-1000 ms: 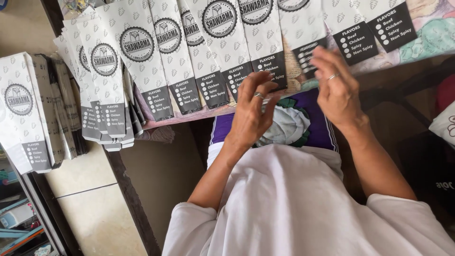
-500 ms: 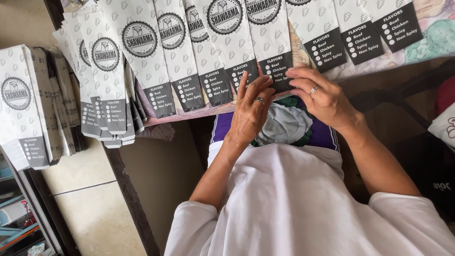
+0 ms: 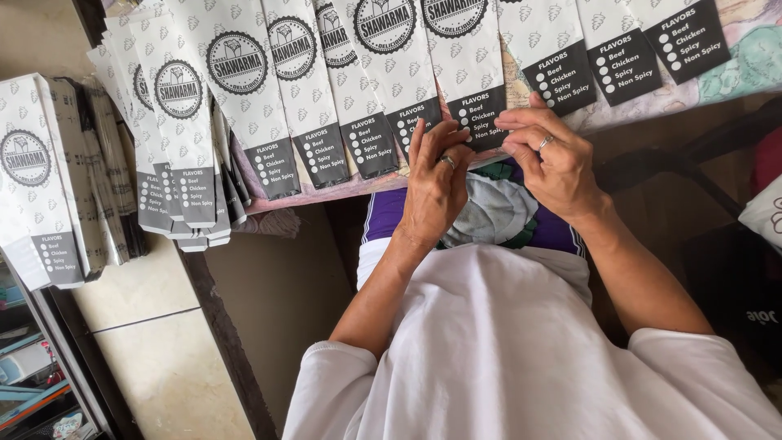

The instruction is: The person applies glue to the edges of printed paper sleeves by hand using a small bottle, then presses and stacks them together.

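A row of white paper food sleeves with black printed ends lies overlapped along the table edge (image 3: 326, 194). My left hand (image 3: 436, 183) and my right hand (image 3: 550, 159) meet at the black bottom end of one sleeve (image 3: 481, 106) in the middle of the row. Both hands pinch that end between fingers and thumbs. Each hand wears a ring. Below the hands, a grey-green cloth (image 3: 493, 212) lies in my lap over purple fabric.
A fanned bundle of the same sleeves (image 3: 175, 138) overhangs the table at the left. Another stack (image 3: 45, 179) stands further left above a tiled floor (image 3: 155, 358). More sleeves (image 3: 627, 49) continue to the right. A dark bag (image 3: 733, 277) sits at the right.
My right hand came down from the sleeve further right to the middle sleeve. My left hand rose to meet it, and both now pinch that sleeve's black end.
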